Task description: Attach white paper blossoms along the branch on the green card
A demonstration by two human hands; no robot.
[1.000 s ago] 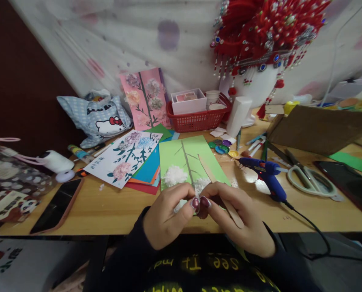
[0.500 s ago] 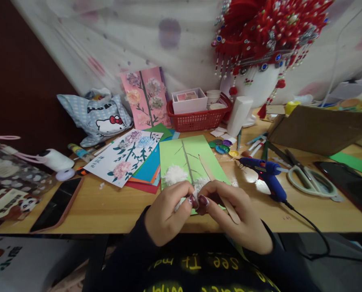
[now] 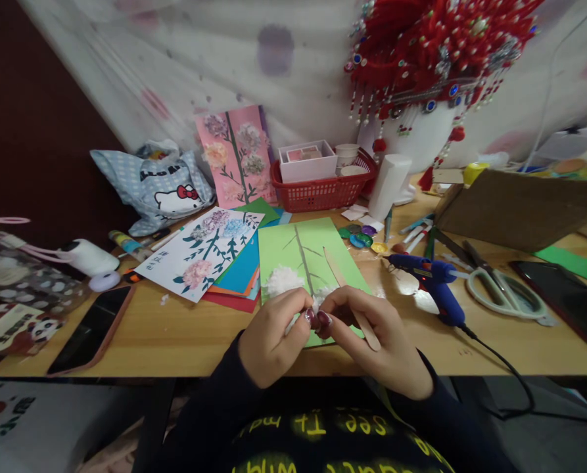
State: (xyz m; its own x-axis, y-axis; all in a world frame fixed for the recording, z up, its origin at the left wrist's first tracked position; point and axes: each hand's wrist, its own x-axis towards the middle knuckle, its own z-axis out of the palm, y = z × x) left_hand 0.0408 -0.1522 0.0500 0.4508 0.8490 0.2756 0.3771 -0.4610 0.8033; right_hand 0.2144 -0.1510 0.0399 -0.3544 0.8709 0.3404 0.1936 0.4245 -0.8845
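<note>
My left hand (image 3: 278, 335) and my right hand (image 3: 372, 335) meet fingertip to fingertip over the near part of a light green sheet (image 3: 281, 240). Both are closed in a pinch on a small white papery piece (image 3: 315, 306), mostly hidden by the fingers. A flat wooden craft stick (image 3: 333, 264) runs through my right hand, its rounded end against the palm. On the sheet, a grey-green stem with thin branches (image 3: 303, 256) is painted. One fluffy white flower (image 3: 283, 281) sits left of the stem; more white fluff (image 3: 325, 292) shows just behind my fingers.
To the right lie a blue glue gun (image 3: 434, 282), scissors (image 3: 500, 292) and a dark phone (image 3: 559, 295). Paint pots (image 3: 359, 241) stand behind the sheet. On the left are a flower picture (image 3: 175, 263), coloured papers (image 3: 238, 272) and another phone (image 3: 93, 328). A red basket (image 3: 323, 197) stands at the back.
Both hands have shifted slightly up and to the left, still pinched together. The craft stick's near end has moved with my right hand.
</note>
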